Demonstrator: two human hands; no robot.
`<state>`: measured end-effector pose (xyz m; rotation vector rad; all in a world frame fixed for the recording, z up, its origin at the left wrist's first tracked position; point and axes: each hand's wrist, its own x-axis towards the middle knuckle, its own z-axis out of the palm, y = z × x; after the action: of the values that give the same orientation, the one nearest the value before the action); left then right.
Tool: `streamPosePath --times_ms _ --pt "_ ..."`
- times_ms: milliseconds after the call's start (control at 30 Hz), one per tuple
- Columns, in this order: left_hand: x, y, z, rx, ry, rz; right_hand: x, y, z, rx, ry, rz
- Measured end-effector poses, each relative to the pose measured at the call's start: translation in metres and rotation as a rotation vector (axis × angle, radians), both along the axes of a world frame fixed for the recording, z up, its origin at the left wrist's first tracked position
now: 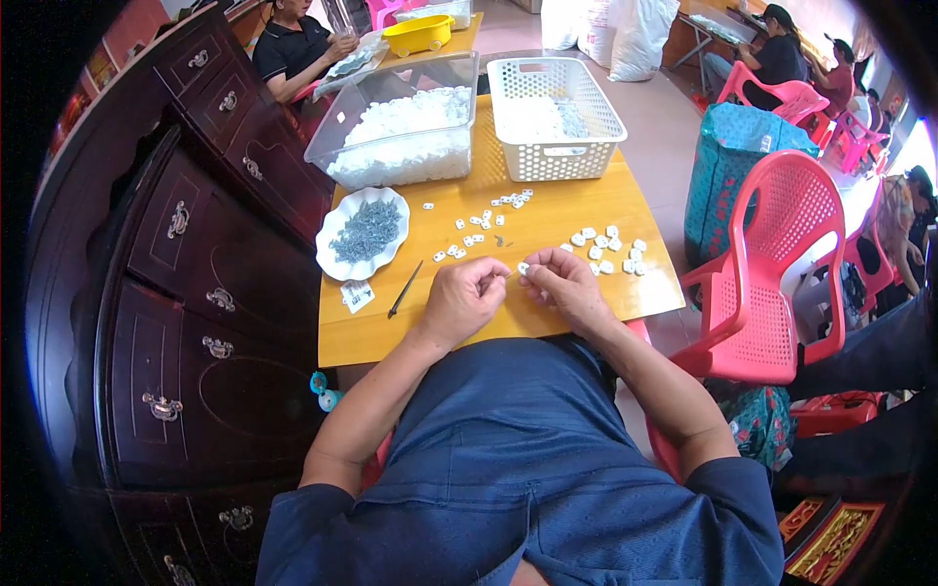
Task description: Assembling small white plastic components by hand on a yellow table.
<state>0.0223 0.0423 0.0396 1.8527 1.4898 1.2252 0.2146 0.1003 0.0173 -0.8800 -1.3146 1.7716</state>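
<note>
My right hand (575, 296) pinches a small white plastic piece (524, 268) between thumb and fingertips, above the near part of the yellow wooden table (635, 298). Close beside it, my left hand (463, 301) is closed in a pinch; whatever its fingertips hold is too small to name. Beyond the hands lie several small white two-holed pieces (487, 219) and a few tiny grey bits (500, 241). Rounder white pieces (606, 266) are scattered by my right hand. A slim dark pointed tool (405, 290) rests left of my left hand.
A scalloped white plate (325, 223) holds a heap of small grey parts (367, 230). Behind stand a transparent bin (324, 148) and a perforated white basket (562, 164), both with white pieces. Dark wooden cabinet (195, 283) at left; red plastic chair (772, 322) at right. Other people sit farther off.
</note>
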Motion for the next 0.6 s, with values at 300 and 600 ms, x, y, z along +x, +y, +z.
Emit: streamPosePath --times_ms 300,600 --pt "0.0004 0.0029 0.0042 0.018 0.076 -0.005 -0.0001 0.0 -0.0001 -0.004 0.001 0.008" --pt "0.0026 0.0015 0.0059 0.013 0.056 -0.009 0.0004 -0.0015 0.0031 -0.002 -0.004 0.006"
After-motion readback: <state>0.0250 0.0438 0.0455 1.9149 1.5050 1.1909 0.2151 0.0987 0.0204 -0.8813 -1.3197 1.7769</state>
